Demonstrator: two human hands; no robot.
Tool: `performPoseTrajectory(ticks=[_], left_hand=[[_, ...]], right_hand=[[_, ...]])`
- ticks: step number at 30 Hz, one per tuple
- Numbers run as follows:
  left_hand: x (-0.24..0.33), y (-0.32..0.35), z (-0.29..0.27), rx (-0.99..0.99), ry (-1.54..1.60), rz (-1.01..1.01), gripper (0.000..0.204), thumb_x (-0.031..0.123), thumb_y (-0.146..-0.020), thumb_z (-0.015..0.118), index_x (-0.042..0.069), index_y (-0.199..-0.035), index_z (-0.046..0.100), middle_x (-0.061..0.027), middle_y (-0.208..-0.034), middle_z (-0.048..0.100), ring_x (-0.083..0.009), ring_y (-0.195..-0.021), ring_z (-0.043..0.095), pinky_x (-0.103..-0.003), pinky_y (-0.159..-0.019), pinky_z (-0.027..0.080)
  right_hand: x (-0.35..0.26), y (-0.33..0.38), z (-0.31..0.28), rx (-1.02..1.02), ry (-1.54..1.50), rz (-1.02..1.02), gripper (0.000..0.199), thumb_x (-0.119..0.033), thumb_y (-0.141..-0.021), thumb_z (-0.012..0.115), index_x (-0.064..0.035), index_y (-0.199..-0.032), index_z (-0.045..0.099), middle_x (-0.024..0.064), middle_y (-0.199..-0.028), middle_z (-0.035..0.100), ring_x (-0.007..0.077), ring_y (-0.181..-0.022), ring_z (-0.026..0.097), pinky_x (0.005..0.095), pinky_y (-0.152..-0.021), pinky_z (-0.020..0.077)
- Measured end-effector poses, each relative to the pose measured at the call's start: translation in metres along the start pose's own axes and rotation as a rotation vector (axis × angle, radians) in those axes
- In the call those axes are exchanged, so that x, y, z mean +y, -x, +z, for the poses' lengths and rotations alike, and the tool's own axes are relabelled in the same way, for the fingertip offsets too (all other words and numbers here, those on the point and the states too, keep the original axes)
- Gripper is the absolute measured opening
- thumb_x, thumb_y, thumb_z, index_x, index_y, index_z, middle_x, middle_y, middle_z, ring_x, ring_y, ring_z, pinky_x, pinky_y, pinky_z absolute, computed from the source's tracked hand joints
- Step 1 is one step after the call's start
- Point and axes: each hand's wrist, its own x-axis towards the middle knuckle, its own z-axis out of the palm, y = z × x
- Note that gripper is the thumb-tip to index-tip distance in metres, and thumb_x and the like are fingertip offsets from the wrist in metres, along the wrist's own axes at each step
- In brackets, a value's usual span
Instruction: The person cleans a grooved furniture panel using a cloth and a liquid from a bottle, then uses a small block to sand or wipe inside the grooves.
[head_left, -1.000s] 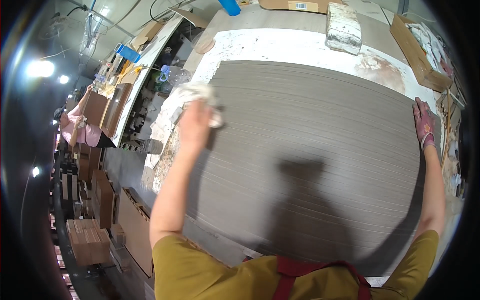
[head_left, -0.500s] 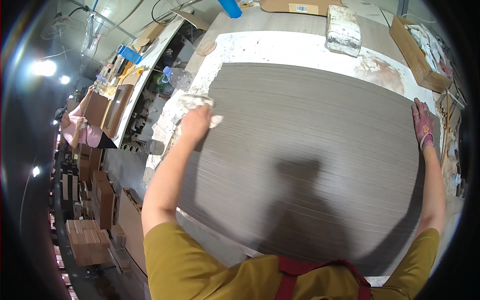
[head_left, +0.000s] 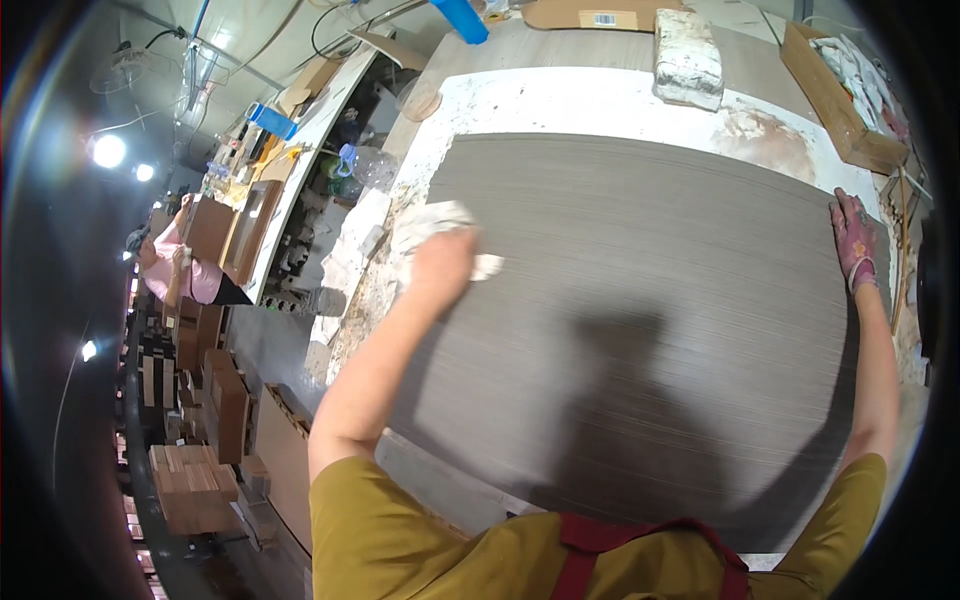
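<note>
A large grey wood-grain panel (head_left: 640,230) lies flat on the workbench in front of me, my shadow falling across it. Near its left edge my bare left hand (head_left: 446,264) is closed on a crumpled white rag (head_left: 432,222), which rests on the panel and hangs out past the fingers. At the far right edge my right hand (head_left: 854,240), in a pink and purple glove, lies on the panel with its fingers stretched out. Nothing shows in that hand.
Behind the panel are a stained white block (head_left: 688,60) and a cardboard box with cloths (head_left: 842,108). A blue object (head_left: 461,18) stands at the back. To the left are a plastic bottle (head_left: 366,166), a co-worker in pink (head_left: 180,265) and stacked boards (head_left: 195,488).
My left hand has moved right with the rag, farther onto the panel. The right hand stays at the right edge. The whole view has shifted slightly.
</note>
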Motion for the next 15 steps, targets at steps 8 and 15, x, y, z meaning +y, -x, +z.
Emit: performPoseTrajectory(ticks=[8, 15], left_hand=[[0.034, -0.014, 0.002, -0.088, 0.12, 0.018, 0.021, 0.022, -0.093, 0.044, 0.006, -0.094, 0.058, -0.0164, -0.083, 0.067, -0.0338, -0.077, 0.066, -0.046, -0.065, 0.051], [-0.039, -0.012, -0.006, -0.18, -0.03, -0.127, 0.027, 0.025, -0.093, 0.041, 0.011, -0.105, 0.061, -0.0183, -0.088, 0.067, -0.0362, -0.085, 0.065, -0.048, -0.073, 0.051]], right_hand=[[0.002, 0.0, -0.005, -0.091, 0.063, 0.052, 0.046, -0.043, -0.099, 0.035, -0.0194, -0.138, 0.043, 0.0147, -0.144, 0.039, 0.0305, -0.137, 0.031, 0.0449, -0.111, 0.0252], [-0.015, 0.0, -0.006, -0.114, 0.049, 0.067, 0.046, -0.045, -0.099, 0.033, -0.021, -0.137, 0.044, 0.0133, -0.143, 0.041, 0.0297, -0.137, 0.032, 0.0458, -0.11, 0.0253]])
